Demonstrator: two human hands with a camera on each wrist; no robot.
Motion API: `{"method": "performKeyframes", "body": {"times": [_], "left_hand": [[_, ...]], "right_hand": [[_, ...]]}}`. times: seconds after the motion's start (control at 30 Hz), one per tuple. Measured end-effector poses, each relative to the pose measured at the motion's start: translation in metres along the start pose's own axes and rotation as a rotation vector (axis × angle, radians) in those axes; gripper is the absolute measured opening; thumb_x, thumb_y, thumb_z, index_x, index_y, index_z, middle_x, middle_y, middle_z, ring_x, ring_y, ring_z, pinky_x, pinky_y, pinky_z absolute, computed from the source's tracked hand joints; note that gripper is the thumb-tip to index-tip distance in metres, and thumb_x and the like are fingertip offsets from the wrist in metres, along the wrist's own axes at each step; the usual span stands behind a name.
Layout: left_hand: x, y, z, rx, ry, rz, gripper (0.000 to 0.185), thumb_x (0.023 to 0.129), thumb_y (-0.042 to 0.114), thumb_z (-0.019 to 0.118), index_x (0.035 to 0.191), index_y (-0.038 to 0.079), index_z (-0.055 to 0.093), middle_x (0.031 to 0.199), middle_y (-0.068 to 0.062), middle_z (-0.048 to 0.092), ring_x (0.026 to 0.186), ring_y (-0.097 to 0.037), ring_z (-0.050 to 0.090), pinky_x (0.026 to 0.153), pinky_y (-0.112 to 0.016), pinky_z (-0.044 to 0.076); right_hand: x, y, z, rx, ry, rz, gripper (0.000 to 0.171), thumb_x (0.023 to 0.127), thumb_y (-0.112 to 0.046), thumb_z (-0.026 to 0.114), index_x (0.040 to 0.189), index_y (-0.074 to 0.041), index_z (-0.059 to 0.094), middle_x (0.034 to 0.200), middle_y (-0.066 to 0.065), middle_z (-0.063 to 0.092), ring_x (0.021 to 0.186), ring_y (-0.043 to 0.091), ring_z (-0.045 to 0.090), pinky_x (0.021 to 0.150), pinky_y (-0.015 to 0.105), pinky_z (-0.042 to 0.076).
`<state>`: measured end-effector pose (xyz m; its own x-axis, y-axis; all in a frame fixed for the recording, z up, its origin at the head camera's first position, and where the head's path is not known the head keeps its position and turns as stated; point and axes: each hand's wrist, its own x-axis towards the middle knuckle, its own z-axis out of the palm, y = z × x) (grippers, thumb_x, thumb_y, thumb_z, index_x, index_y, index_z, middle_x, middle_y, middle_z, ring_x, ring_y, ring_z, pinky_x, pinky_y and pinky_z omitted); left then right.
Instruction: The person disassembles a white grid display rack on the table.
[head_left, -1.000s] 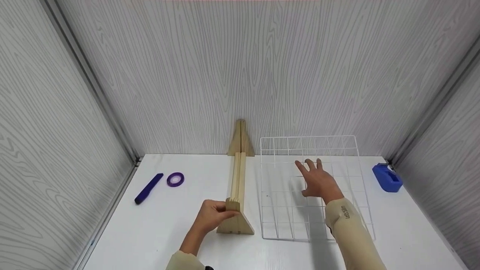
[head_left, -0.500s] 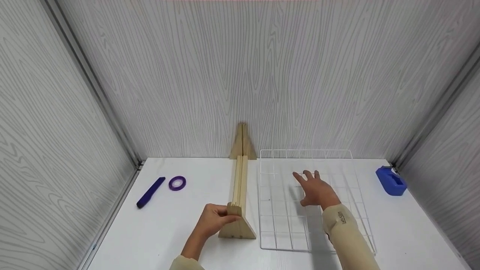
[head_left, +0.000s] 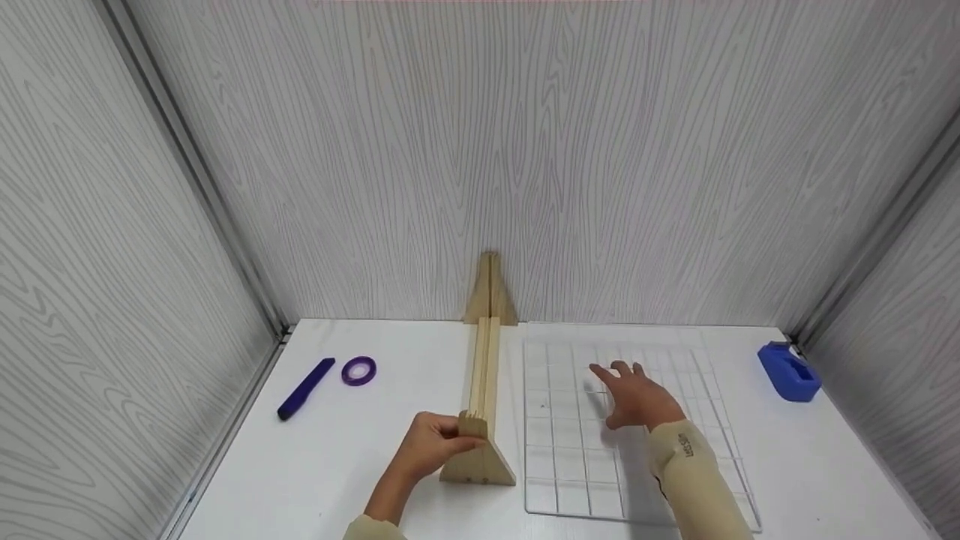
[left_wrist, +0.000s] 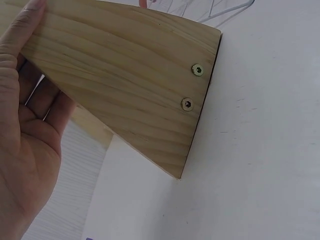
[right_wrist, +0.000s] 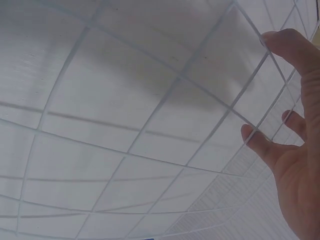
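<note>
A wooden stand (head_left: 484, 367) runs from front to back, its low beam joining two tapered upright ends. My left hand (head_left: 429, 448) grips the top of the near end, thumb on the front face and fingers behind. Two bolt heads (left_wrist: 192, 87) show low on that end in the left wrist view. Right of the stand is a white wire grid panel (head_left: 525, 435), close over the white table. My right hand (head_left: 637, 399) holds it by the wires past its middle, thumb and fingertips spread across several cells. In the right wrist view, wire shadows fall offset from the wires.
On the left lie a dark purple handle-like tool (head_left: 306, 390) and a purple tape roll (head_left: 346, 372). A blue tape dispenser (head_left: 789, 373) sits at the back right. Grey wood-patterned walls (head_left: 375, 187) enclose the table's back and sides.
The grid's raised far edge has come down toward the table, my right hand moving down with it. My left hand keeps its grip on the stand. The head view has shifted slightly.
</note>
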<state>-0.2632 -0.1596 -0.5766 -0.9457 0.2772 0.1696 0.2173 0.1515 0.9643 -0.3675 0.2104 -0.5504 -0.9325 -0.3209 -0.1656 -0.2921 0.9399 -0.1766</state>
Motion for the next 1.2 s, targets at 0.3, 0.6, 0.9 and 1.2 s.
{"method": "performKeyframes", "body": {"times": [0.3,0.6,0.9,1.2], "left_hand": [[0.001,0.004,0.001,-0.016,-0.028,-0.036,0.022,0.081,0.017,0.086,0.100,0.006,0.082,0.096,-0.011,0.079,0.081,-0.011,0.073,0.072,-0.023,0.059],[0.001,0.005,0.003,0.008,-0.040,-0.034,0.019,0.081,0.017,0.086,0.097,0.008,0.083,0.094,-0.010,0.080,0.079,-0.009,0.073,0.070,-0.022,0.059],[0.000,0.004,0.001,0.004,-0.044,-0.030,0.018,0.081,0.015,0.086,0.097,0.006,0.082,0.094,-0.013,0.079,0.079,-0.009,0.073,0.071,-0.022,0.059],[0.000,0.004,-0.004,0.005,-0.032,-0.021,0.018,0.080,0.014,0.086,0.096,0.005,0.082,0.094,-0.014,0.079,0.079,-0.009,0.073,0.071,-0.022,0.059]], "right_hand": [[-0.001,0.004,0.013,0.047,-0.017,0.020,0.097,0.076,-0.015,0.084,0.159,-0.018,0.033,0.161,0.022,0.033,0.147,0.055,0.026,0.098,0.069,0.047],[0.001,0.001,0.025,0.070,-0.060,-0.007,0.095,0.076,-0.018,0.086,0.157,-0.016,0.038,0.160,0.021,0.035,0.148,0.054,0.027,0.105,0.074,0.039],[0.001,-0.005,0.022,0.054,-0.076,-0.030,0.092,0.074,-0.022,0.087,0.155,-0.014,0.042,0.159,0.021,0.036,0.147,0.053,0.029,0.107,0.075,0.036],[0.008,-0.007,0.020,0.006,-0.095,-0.058,0.079,0.075,-0.025,0.087,0.146,-0.019,0.053,0.156,0.020,0.040,0.142,0.049,0.039,0.102,0.071,0.044]]}}
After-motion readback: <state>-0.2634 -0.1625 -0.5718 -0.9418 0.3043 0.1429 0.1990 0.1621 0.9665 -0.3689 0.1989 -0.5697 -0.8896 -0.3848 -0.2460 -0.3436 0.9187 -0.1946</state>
